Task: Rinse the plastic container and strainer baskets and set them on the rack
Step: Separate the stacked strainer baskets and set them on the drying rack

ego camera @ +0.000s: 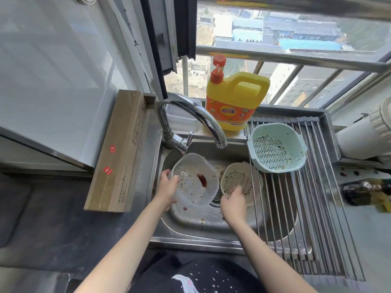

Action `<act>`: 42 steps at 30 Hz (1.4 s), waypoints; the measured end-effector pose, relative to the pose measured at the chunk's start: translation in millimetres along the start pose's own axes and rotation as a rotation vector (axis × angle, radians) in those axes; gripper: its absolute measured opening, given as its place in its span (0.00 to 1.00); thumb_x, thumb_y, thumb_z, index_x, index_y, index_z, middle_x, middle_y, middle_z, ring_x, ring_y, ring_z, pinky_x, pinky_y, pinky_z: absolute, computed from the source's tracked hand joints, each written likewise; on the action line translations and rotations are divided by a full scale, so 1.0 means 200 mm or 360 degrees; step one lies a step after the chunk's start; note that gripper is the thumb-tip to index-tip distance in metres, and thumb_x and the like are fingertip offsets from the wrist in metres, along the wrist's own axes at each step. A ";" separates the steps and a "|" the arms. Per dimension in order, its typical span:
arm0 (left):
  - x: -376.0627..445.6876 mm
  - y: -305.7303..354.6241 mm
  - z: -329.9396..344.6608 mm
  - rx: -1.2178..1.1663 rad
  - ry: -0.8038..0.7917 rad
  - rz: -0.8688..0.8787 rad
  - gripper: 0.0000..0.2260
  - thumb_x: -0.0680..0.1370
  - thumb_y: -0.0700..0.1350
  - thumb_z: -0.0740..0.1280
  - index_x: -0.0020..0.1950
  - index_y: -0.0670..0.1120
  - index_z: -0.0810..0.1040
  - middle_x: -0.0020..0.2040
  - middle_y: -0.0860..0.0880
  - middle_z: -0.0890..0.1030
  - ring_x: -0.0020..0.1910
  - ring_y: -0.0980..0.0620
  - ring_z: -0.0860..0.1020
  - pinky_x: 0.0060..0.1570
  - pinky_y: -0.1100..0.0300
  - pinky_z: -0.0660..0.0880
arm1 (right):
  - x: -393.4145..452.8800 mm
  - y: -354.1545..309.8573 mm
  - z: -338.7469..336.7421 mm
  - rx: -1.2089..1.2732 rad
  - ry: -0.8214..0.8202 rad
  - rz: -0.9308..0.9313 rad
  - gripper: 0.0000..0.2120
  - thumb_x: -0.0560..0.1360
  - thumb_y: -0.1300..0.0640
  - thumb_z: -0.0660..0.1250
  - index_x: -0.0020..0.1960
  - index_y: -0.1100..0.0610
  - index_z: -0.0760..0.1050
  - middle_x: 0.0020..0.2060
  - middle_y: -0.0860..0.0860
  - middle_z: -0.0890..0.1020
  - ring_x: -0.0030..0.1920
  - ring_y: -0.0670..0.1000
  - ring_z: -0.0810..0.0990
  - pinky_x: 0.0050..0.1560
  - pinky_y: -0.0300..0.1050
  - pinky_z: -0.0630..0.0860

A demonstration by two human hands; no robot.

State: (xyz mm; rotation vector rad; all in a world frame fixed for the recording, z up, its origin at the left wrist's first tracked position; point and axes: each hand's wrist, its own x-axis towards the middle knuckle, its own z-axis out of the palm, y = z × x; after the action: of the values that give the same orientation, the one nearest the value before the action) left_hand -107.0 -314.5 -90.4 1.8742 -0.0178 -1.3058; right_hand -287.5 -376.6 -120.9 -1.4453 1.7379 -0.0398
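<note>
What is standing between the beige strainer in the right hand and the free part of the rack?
Nothing visible. The right hand holds the beige strainer at the rack edge; the green basket sits farther back.

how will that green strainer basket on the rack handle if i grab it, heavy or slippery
The green strainer basket is probably light: it looks like thin plastic, its bottom full of holes. It may feel slick or grimy, since dark food bits cling inside. It seems stiff enough to lift by the rim, and likely steady, sitting upright on the rack.
</note>
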 end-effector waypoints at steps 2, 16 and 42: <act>0.02 -0.01 -0.01 0.0034 0.0039 -0.0010 0.25 0.79 0.44 0.58 0.75 0.51 0.55 0.70 0.41 0.67 0.63 0.39 0.72 0.48 0.47 0.76 | 0.06 0.06 0.05 0.0057 -0.0271 0.0306 0.28 0.77 0.62 0.59 0.74 0.58 0.52 0.56 0.58 0.77 0.41 0.56 0.80 0.40 0.51 0.82; 0.04 0.01 -0.01 0.0177 0.0080 0.0014 0.30 0.76 0.44 0.68 0.74 0.49 0.58 0.64 0.49 0.67 0.55 0.48 0.73 0.47 0.51 0.77 | 0.34 0.18 0.10 0.0887 -0.0423 0.0791 0.27 0.79 0.59 0.60 0.75 0.49 0.56 0.71 0.55 0.64 0.69 0.63 0.65 0.57 0.63 0.74; -0.08 0.05 -0.26 0.0176 0.0061 0.0214 0.23 0.77 0.47 0.65 0.70 0.45 0.62 0.66 0.40 0.68 0.55 0.40 0.76 0.34 0.48 0.80 | -0.26 -0.02 -0.27 0.0170 0.0085 -0.0446 0.08 0.70 0.50 0.74 0.40 0.52 0.77 0.36 0.50 0.82 0.36 0.49 0.79 0.35 0.39 0.70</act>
State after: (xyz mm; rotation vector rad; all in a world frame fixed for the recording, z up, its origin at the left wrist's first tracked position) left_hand -70.1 -280.8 -65.7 1.9555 -0.1962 -1.1978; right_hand -319.2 -361.2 -55.4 -1.6095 1.5387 -0.3180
